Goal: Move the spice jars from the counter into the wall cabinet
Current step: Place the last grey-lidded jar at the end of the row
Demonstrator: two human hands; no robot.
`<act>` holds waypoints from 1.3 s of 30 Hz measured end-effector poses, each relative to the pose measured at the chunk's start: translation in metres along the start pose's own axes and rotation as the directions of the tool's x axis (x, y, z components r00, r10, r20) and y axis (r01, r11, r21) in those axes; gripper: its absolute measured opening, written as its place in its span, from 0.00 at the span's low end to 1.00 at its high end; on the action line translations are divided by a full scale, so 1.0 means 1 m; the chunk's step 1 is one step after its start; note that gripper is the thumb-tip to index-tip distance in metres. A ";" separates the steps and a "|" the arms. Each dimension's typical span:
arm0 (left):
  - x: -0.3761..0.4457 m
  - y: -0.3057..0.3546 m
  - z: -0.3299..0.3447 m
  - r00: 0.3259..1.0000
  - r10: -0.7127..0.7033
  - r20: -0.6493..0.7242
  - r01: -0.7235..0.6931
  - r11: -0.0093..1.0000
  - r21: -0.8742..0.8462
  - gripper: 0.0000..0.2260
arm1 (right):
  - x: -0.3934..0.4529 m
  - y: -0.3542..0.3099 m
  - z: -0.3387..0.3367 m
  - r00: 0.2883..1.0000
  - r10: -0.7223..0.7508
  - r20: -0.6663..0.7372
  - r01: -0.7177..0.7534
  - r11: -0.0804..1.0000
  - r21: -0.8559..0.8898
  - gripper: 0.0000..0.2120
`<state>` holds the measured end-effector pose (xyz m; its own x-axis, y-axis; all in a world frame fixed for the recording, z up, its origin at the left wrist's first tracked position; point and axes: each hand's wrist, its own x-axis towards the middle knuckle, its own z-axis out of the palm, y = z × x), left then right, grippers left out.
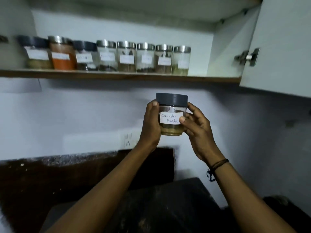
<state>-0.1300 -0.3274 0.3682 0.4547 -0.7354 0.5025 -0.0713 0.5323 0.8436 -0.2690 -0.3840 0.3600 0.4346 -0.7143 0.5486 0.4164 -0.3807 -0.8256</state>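
A clear jar with a dark grey lid [171,115] and a white label reading "Coriander Powder" is held up in the air below the cabinet shelf [117,76]. My left hand [151,125] grips its left side and my right hand [196,130] grips its right side, thumb over the label's edge. A pale brownish powder fills the jar's bottom. On the shelf above stands a row of several labelled spice jars [107,56], some with grey lids and most with steel lids.
The cabinet door [282,47] stands open at the right, its hinge sticking out. The shelf has bare room right of the last jar [180,61]. A wall socket [127,140] sits on the white wall below. A dark counter [159,199] lies underneath.
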 end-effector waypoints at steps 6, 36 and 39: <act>0.043 0.053 0.030 0.991 0.129 -0.043 -0.127 0.991 0.053 0.22 | 0.045 -0.052 -0.005 0.994 -0.111 -0.011 0.111 0.994 -0.017 0.28; 0.248 0.026 0.153 0.947 0.306 0.095 -0.270 0.605 0.749 0.20 | 0.277 -0.062 -0.133 0.989 -0.019 -0.144 -0.045 0.903 -0.427 0.23; 0.251 0.023 0.156 0.944 0.312 0.106 -0.265 0.529 0.806 0.19 | 0.286 -0.061 -0.135 0.992 -0.001 -0.125 -0.069 0.828 -0.557 0.24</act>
<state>-0.1563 -0.5658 0.5434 0.3132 -0.5730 0.7573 -0.8741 0.1379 0.4658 -0.2780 -0.6443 0.5496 0.3309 -0.7817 0.5286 -0.1304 -0.5927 -0.7948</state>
